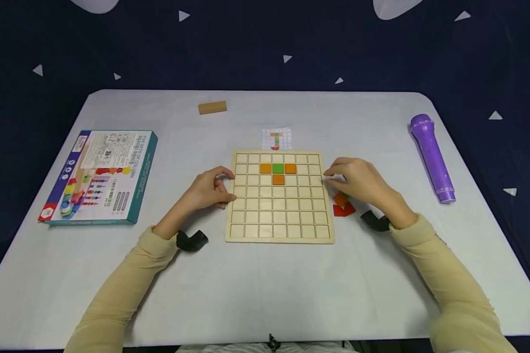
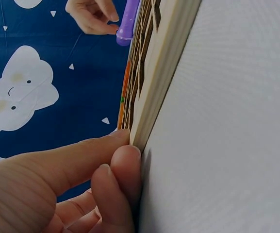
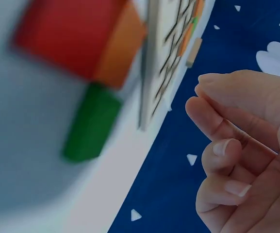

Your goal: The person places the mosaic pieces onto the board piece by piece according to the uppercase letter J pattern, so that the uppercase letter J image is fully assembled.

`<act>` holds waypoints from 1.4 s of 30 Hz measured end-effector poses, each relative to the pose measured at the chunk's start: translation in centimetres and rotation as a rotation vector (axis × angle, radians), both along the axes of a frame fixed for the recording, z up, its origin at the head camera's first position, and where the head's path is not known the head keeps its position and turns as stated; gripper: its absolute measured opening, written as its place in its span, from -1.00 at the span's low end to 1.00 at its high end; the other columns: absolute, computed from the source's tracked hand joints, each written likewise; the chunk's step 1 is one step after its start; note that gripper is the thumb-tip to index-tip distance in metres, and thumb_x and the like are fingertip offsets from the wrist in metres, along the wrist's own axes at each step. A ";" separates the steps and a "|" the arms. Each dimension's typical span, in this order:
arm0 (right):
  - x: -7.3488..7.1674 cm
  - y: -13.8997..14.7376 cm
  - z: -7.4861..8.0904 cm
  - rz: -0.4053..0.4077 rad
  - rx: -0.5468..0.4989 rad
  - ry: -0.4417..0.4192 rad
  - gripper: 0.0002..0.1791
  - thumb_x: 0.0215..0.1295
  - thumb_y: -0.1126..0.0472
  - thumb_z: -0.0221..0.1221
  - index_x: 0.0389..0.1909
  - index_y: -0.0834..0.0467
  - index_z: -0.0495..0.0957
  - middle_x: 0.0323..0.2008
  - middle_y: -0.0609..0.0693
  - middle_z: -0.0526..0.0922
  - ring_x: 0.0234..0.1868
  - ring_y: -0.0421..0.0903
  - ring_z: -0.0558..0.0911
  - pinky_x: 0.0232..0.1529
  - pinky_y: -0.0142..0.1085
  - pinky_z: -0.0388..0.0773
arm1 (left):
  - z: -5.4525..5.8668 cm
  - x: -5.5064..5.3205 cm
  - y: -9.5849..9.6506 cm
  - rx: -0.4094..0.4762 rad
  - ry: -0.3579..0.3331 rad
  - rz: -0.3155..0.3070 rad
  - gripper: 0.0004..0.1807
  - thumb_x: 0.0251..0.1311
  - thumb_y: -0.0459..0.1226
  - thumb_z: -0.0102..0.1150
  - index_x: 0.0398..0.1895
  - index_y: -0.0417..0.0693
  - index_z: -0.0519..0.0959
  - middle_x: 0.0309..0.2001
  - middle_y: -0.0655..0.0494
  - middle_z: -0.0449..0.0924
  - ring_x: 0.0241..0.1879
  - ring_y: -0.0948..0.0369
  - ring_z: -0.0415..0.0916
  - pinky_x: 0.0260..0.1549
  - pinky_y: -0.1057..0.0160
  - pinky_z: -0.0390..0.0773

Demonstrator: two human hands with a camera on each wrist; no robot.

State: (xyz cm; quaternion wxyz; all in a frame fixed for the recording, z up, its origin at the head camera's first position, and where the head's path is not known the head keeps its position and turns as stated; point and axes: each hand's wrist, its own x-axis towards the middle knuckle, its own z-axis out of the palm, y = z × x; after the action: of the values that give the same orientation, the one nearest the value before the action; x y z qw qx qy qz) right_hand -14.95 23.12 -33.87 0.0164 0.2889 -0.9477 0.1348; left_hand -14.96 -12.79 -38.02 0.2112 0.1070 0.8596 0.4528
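A square wooden grid board (image 1: pixel 280 231) lies on the table, with an orange tile (image 1: pixel 266 168), a green tile (image 1: pixel 278 168) and further orange tiles in its upper cells. My left hand (image 1: pixel 209 189) holds the board's left edge, its fingertips right at the wooden rim in the left wrist view. Raised by the right edge is my right hand (image 1: pixel 357 179), fingers loosely curled, thumb close to the forefinger and no tile visible between them. Beneath it lie red pieces (image 1: pixel 343 211), an orange piece (image 1: pixel 340 198) and a green piece (image 3: pixel 92 124). A pattern card (image 1: pixel 284 138) touches the board's far side.
At the left is a boxed toy set (image 1: pixel 101 176). A purple flashlight-shaped object (image 1: pixel 433 159) lies at the right. Toward the table's far edge sits a small brown block (image 1: pixel 212 108). Dark wrist straps (image 1: pixel 192 240) hang near both cuffs.
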 end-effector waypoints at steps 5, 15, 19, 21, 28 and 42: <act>0.5 1.4 -0.3 -0.012 -0.005 -0.007 -0.87 0.09 0.34 0.27 -0.31 0.23 0.70 -0.30 0.08 0.70 -0.33 -0.03 0.66 -0.38 -0.16 0.59 | 0.0 0.0 0.0 0.006 -0.001 0.007 -0.47 0.01 -0.35 0.33 0.08 -0.14 0.38 -0.61 0.10 0.57 -0.72 0.25 0.54 -0.58 0.26 0.59; 1.0 3.4 -0.8 0.008 0.009 -0.042 -0.86 0.09 0.36 0.25 -0.31 0.19 0.68 -0.25 0.06 0.70 -0.30 -0.04 0.65 -0.30 -0.14 0.59 | 0.0 0.0 0.1 0.013 -0.005 0.004 -0.47 0.01 -0.36 0.33 0.08 -0.15 0.39 -0.61 0.10 0.56 -0.72 0.25 0.54 -0.59 0.28 0.58; 1.1 3.8 -0.7 0.001 0.032 -0.092 -0.80 0.07 0.38 0.24 -0.25 0.19 0.68 -0.20 0.05 0.70 -0.37 -0.12 0.58 -0.34 -0.24 0.52 | 0.0 0.0 0.1 0.014 -0.005 0.006 -0.48 0.01 -0.36 0.33 0.08 -0.15 0.38 -0.62 0.10 0.56 -0.72 0.25 0.54 -0.59 0.28 0.59; 1.2 4.0 -0.7 -0.002 0.046 -0.112 -0.77 0.06 0.38 0.25 -0.21 0.19 0.67 -0.18 0.05 0.70 -0.39 -0.14 0.54 -0.36 -0.26 0.47 | 0.1 0.0 0.0 0.012 0.001 0.005 -0.48 0.01 -0.36 0.33 0.07 -0.15 0.38 -0.62 0.11 0.55 -0.72 0.25 0.54 -0.59 0.28 0.59; 1.3 4.7 -1.3 -0.008 0.062 -0.136 -0.69 0.00 0.39 0.28 -0.16 0.21 0.65 -0.23 0.05 0.67 -0.38 -0.15 0.50 -0.32 -0.26 0.47 | 0.0 0.0 0.0 0.009 0.000 0.003 -0.48 0.01 -0.36 0.33 0.07 -0.15 0.38 -0.62 0.11 0.55 -0.72 0.25 0.53 -0.60 0.29 0.57; 0.9 4.4 -1.5 -0.040 0.037 -0.087 -0.73 -0.01 0.34 0.30 -0.22 0.29 0.65 -0.29 0.12 0.67 -0.38 -0.07 0.55 -0.32 -0.17 0.56 | -0.1 -0.1 0.0 0.017 0.008 0.007 -0.49 0.01 -0.37 0.33 0.06 -0.15 0.39 -0.62 0.11 0.54 -0.72 0.26 0.53 -0.63 0.31 0.56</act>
State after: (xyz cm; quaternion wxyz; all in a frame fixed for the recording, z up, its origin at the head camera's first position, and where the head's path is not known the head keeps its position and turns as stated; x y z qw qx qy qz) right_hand -14.07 27.56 -35.34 -0.0276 0.2639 -0.9554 0.1295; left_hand -15.06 -12.77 -38.16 0.2050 0.1075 0.8570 0.4604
